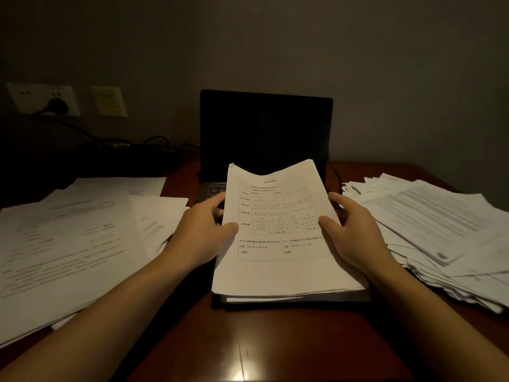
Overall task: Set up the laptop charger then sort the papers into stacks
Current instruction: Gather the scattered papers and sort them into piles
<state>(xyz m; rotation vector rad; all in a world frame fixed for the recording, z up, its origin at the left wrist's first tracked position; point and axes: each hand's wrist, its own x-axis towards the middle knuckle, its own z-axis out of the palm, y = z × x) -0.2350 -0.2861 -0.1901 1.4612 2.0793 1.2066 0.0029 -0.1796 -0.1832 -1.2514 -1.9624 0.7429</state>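
Polished brown worktop [248, 348], seen from the head camera, carries all items; two bare forearms cross it from the lower corners. Left hand [203, 232] grips the left edge of a sheaf of papers [278, 244], thumb on the printed face and fingers curled behind. Right hand [355, 232] grips the right edge in the same way. Held directly in front of the laptop [265, 128], the sheaf tilts up and covers most of its keyboard. The sheaf's lower end meets a dark folder [292, 299] lying flat on the worktop. The top sheet bears a printed table; the text is too small to read. The laptop stands open, with its screen dark. Left of the laptop, loose sheets [68, 238] are spread in overlapping layers. Right of it lies a thicker, untidy heap of papers [429, 224]. Further left of the laptop, on the wall behind, a black plug [57, 104] sits in a wall socket [44, 99]. Its cable [91, 133] runs down toward the laptop's left side.
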